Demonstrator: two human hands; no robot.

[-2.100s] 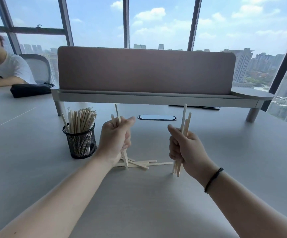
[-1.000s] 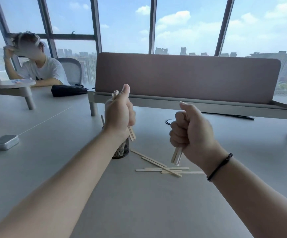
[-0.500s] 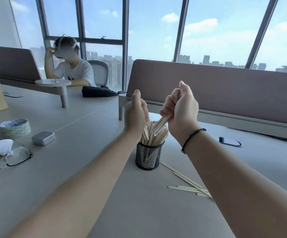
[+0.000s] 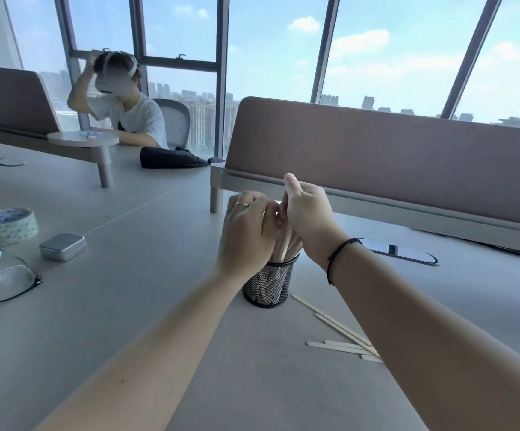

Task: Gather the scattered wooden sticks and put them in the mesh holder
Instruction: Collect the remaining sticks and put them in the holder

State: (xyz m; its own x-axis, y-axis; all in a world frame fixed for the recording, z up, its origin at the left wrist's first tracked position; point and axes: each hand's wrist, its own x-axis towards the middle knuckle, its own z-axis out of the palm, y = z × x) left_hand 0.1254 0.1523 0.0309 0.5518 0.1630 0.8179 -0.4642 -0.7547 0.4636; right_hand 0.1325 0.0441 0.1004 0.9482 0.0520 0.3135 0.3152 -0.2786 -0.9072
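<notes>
While my left hand (image 4: 246, 234) and right hand (image 4: 307, 213), each grip curled round wooden sticks (image 4: 285, 247), lower them into the nearly full mesh holder (image 4: 269, 286), several loose sticks (image 4: 342, 340) remain on the worktop (image 4: 128, 306) to its near right.

Arms: both forearms are seen bare, with no sleeves in view.
Left hand (image 4: 246, 234): a thin band ring (image 4: 240, 204) is worn on one finger.
Right hand (image 4: 307, 213): a thin black cord bracelet (image 4: 338, 253) is worn at the wrist.
</notes>
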